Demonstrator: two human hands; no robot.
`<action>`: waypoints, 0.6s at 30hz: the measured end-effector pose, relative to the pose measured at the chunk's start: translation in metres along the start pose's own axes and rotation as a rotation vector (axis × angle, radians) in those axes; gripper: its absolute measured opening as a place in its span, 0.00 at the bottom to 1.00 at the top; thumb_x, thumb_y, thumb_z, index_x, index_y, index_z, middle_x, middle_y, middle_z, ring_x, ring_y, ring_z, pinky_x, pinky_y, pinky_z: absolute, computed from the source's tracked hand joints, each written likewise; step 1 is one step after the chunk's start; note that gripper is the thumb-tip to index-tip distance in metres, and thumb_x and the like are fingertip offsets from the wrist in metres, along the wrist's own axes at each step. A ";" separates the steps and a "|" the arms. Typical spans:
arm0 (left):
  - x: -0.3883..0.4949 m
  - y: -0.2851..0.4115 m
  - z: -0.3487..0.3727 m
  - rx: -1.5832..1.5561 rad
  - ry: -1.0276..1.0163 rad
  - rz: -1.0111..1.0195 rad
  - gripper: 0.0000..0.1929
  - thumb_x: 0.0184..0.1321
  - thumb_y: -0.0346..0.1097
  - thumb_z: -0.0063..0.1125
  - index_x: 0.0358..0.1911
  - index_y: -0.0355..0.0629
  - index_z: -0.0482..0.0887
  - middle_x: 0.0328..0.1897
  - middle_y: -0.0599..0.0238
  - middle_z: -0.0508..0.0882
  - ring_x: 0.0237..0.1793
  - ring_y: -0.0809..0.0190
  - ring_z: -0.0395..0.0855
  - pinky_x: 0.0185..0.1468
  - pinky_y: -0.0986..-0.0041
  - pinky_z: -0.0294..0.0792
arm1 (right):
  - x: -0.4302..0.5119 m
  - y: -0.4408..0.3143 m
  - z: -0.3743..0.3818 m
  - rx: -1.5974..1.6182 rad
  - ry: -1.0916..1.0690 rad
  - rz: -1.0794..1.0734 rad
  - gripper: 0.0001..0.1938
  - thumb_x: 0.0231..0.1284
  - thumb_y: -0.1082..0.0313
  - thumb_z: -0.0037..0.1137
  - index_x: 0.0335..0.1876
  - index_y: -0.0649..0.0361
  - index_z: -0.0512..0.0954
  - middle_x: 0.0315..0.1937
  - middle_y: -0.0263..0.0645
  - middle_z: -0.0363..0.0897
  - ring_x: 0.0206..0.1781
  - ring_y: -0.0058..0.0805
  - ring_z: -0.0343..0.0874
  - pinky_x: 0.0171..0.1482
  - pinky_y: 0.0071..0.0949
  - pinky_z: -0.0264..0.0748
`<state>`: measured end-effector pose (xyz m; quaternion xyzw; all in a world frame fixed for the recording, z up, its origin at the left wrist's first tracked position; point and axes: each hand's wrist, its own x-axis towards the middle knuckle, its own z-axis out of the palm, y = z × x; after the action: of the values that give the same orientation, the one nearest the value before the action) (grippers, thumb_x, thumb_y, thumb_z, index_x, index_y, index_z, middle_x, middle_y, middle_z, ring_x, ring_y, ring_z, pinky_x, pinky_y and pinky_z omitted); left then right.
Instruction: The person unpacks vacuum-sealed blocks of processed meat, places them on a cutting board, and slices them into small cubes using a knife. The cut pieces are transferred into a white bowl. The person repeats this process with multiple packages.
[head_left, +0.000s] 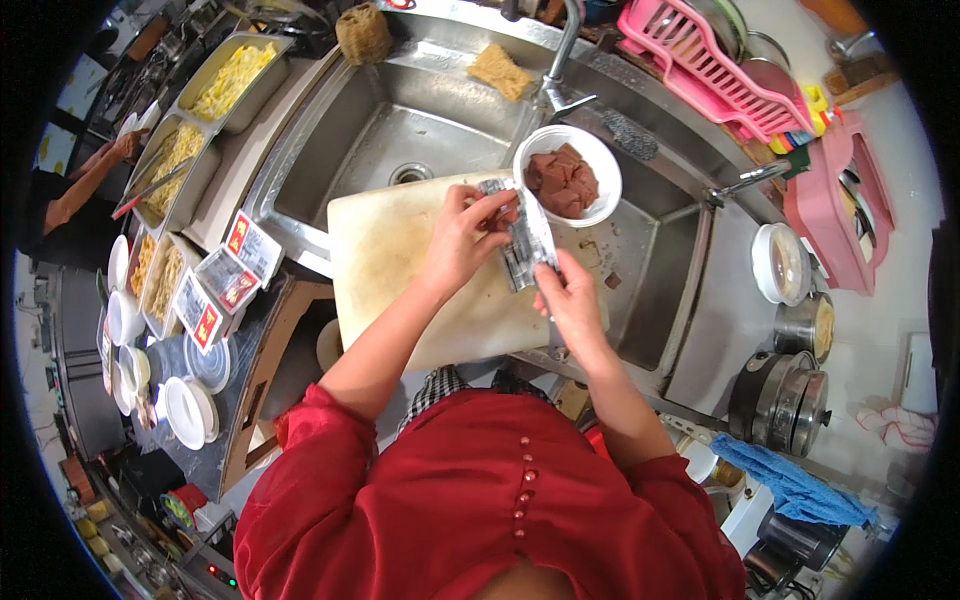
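Note:
My right hand (571, 300) grips the handle of a broad-bladed kitchen knife (531, 240), its shiny blade slanting up and left above a pale cutting board (397, 247). Beside the blade, my left hand (465, 240) has its fingers curled around a reddish-brown piece (502, 216), partly hidden by the fingers. The board spans part of the double sink. A white round bowl (611, 187), holding reddish-brown chunks (562, 180), stands just beyond the knife, over the sink divider and right basin.
The steel faucet (556, 82) rises behind the bowl. A sponge (499, 71) and loofah (363, 34) lie along the sink's back. Food trays (251, 97) line the left counter; a pink dish rack (712, 75) stands right. Another person's forearm (90, 176) shows at far left.

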<state>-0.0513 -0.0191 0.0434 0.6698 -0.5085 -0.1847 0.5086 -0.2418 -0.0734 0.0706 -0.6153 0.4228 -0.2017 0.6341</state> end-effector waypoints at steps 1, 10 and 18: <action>0.018 0.008 0.011 -0.064 -0.004 0.048 0.32 0.44 0.23 0.74 0.58 0.52 0.83 0.50 0.56 0.74 0.49 0.53 0.79 0.50 0.66 0.77 | 0.001 -0.011 -0.012 0.016 0.035 -0.053 0.08 0.71 0.66 0.54 0.47 0.61 0.77 0.23 0.27 0.74 0.21 0.13 0.72 0.22 0.18 0.67; 0.090 0.023 0.080 0.119 0.125 0.125 0.20 0.50 0.27 0.69 0.50 0.44 0.86 0.46 0.55 0.82 0.47 0.49 0.82 0.55 0.62 0.76 | 0.010 -0.022 -0.093 -0.072 0.259 -0.061 0.09 0.72 0.66 0.54 0.48 0.62 0.77 0.27 0.28 0.76 0.23 0.14 0.74 0.23 0.18 0.68; 0.088 0.024 0.117 0.416 0.140 0.252 0.10 0.50 0.35 0.62 0.38 0.50 0.87 0.46 0.66 0.83 0.49 0.55 0.77 0.57 0.60 0.67 | 0.026 -0.020 -0.101 -0.075 0.297 -0.134 0.10 0.72 0.69 0.50 0.52 0.64 0.75 0.32 0.32 0.77 0.25 0.16 0.72 0.26 0.19 0.69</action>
<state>-0.1167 -0.1524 0.0397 0.7024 -0.5787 0.0356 0.4129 -0.3011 -0.1579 0.0934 -0.6288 0.4772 -0.3162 0.5262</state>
